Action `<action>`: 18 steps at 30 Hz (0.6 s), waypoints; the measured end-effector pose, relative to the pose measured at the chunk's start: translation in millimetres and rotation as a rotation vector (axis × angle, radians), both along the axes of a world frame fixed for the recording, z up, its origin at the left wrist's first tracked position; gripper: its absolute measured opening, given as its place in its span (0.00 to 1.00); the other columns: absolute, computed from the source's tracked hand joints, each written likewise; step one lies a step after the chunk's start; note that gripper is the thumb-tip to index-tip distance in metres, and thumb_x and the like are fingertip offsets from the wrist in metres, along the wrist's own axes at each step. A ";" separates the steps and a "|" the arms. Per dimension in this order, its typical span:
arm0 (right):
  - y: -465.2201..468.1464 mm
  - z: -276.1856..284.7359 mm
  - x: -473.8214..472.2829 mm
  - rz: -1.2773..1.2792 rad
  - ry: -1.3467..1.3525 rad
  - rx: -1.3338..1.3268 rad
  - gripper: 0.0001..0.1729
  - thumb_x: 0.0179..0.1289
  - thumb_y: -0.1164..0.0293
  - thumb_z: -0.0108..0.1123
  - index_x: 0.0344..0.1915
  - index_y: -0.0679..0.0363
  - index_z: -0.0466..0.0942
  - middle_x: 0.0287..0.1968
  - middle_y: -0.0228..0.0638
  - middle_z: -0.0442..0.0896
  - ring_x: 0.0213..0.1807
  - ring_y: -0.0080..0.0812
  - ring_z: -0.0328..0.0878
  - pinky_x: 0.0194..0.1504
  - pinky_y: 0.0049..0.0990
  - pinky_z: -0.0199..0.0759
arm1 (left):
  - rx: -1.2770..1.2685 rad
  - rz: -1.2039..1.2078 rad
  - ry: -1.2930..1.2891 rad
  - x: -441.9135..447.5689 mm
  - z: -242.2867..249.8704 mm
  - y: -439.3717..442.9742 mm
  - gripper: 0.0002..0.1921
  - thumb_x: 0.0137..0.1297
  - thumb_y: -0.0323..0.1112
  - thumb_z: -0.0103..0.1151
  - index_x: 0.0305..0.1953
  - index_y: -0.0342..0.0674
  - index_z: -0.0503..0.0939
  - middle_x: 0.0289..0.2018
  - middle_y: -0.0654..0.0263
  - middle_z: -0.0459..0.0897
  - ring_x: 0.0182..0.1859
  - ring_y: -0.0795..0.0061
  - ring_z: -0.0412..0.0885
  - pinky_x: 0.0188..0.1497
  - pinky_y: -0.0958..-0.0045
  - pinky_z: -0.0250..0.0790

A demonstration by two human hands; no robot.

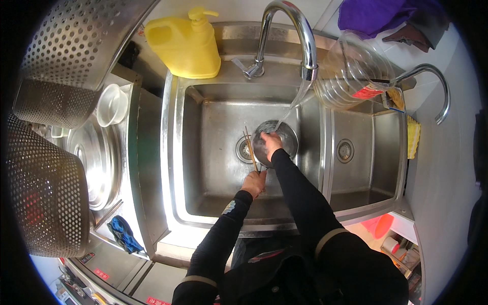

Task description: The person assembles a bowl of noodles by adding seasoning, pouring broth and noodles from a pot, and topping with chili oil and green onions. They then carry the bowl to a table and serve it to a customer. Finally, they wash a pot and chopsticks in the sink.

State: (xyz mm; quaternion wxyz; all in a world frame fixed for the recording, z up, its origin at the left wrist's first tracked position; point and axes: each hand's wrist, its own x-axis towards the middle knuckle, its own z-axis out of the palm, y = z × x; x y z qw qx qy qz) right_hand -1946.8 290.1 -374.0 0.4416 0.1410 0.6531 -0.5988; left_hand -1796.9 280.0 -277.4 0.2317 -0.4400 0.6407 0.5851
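A round metal pan (290, 142) is tilted inside the large basin of a stainless steel sink (221, 114), beside the drain strainer (243, 149). My left hand (254, 184) grips a pair of chopsticks (249, 146) and seems to hold the pan's handle, though its fingers hide the grip. Over the pan's inside lies my right hand (271, 143), fingers spread, with no object visible in it. Water runs from the curved chrome faucet (309, 71) into the pan. Whether my right fingers touch the metal cannot be told.
A yellow pump jug (183, 47) stands behind the sink. On the right are a clear plastic bottle (343, 72), a smaller basin (352, 167) and a second faucet (438, 70). Perforated metal baskets (49, 187), a plastic bowl (113, 105) and a blue cloth (124, 233) are at left.
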 end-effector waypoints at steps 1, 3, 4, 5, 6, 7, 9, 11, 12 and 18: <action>1.5 2.2 3.8 0.207 0.035 -0.011 0.11 0.57 0.70 0.61 0.42 0.55 0.76 0.34 0.28 0.78 0.34 0.29 0.72 0.38 0.29 0.68 | -0.014 0.033 -0.055 -1.0 -1.5 -1.8 0.25 0.66 0.51 0.45 0.36 0.28 0.75 0.26 0.46 0.81 0.30 0.53 0.82 0.36 0.59 0.73; 10.1 9.5 5.2 0.448 0.056 -0.006 0.11 0.52 0.73 0.59 0.38 0.63 0.78 0.38 0.40 0.83 0.40 0.37 0.78 0.44 0.33 0.69 | -0.077 -0.026 -0.038 -1.0 -9.0 -4.8 0.23 0.67 0.50 0.43 0.37 0.31 0.76 0.28 0.47 0.81 0.32 0.52 0.82 0.38 0.58 0.73; 17.3 15.3 1.9 0.784 0.272 0.112 0.12 0.54 0.72 0.57 0.40 0.63 0.78 0.40 0.42 0.82 0.43 0.41 0.78 0.46 0.35 0.69 | -0.126 -0.112 0.031 1.6 -14.1 -8.3 0.22 0.68 0.49 0.43 0.37 0.32 0.76 0.30 0.47 0.81 0.34 0.51 0.81 0.40 0.58 0.73; 24.0 22.2 -2.4 1.117 0.434 0.312 0.13 0.55 0.72 0.54 0.41 0.62 0.78 0.43 0.44 0.82 0.47 0.45 0.78 0.47 0.37 0.69 | -0.114 -0.101 0.020 4.0 -18.7 -8.9 0.21 0.67 0.49 0.43 0.36 0.33 0.76 0.29 0.48 0.80 0.33 0.52 0.80 0.38 0.58 0.71; 32.3 30.8 -6.8 1.344 0.526 0.368 0.14 0.56 0.72 0.51 0.42 0.61 0.78 0.44 0.43 0.82 0.49 0.47 0.77 0.48 0.39 0.69 | -0.103 -0.016 0.039 7.5 -22.5 -10.0 0.20 0.67 0.48 0.43 0.35 0.34 0.76 0.29 0.49 0.79 0.32 0.53 0.78 0.36 0.59 0.69; 38.0 39.6 -13.9 1.549 0.672 0.416 0.15 0.58 0.71 0.48 0.42 0.59 0.79 0.46 0.43 0.81 0.52 0.49 0.76 0.49 0.42 0.69 | -0.171 -0.046 0.127 8.9 -25.5 -11.1 0.20 0.67 0.48 0.44 0.34 0.35 0.76 0.29 0.50 0.79 0.32 0.55 0.76 0.35 0.59 0.68; 46.1 56.1 -26.8 1.924 0.790 0.736 0.13 0.58 0.69 0.49 0.38 0.54 0.82 0.50 0.38 0.80 0.57 0.39 0.74 0.59 0.43 0.58 | -0.269 -0.030 0.344 13.4 -26.1 -11.2 0.23 0.65 0.49 0.47 0.26 0.31 0.74 0.19 0.54 0.77 0.18 0.64 0.72 0.19 0.64 0.63; 51.4 70.7 -40.2 1.969 1.354 0.844 0.10 0.56 0.68 0.53 0.34 0.53 0.83 0.38 0.31 0.81 0.49 0.37 0.74 0.54 0.38 0.58 | -0.208 -0.008 0.349 11.6 -21.0 -10.3 0.24 0.64 0.50 0.48 0.24 0.30 0.73 0.16 0.55 0.77 0.14 0.67 0.72 0.14 0.65 0.62; 46.5 74.4 -44.8 1.909 1.680 0.801 0.11 0.56 0.68 0.53 0.33 0.51 0.84 0.41 0.29 0.81 0.52 0.35 0.71 0.57 0.37 0.55 | -0.150 0.005 0.276 9.8 -17.0 -10.8 0.24 0.64 0.49 0.48 0.24 0.31 0.73 0.17 0.55 0.78 0.14 0.67 0.73 0.15 0.65 0.63; 27.1 75.9 -47.7 1.982 1.964 0.729 0.13 0.57 0.65 0.52 0.38 0.51 0.84 0.46 0.28 0.80 0.57 0.30 0.67 0.58 0.31 0.53 | -0.070 0.010 -0.020 8.3 0.5 -7.5 0.23 0.66 0.48 0.44 0.35 0.29 0.76 0.30 0.46 0.81 0.34 0.52 0.81 0.41 0.59 0.72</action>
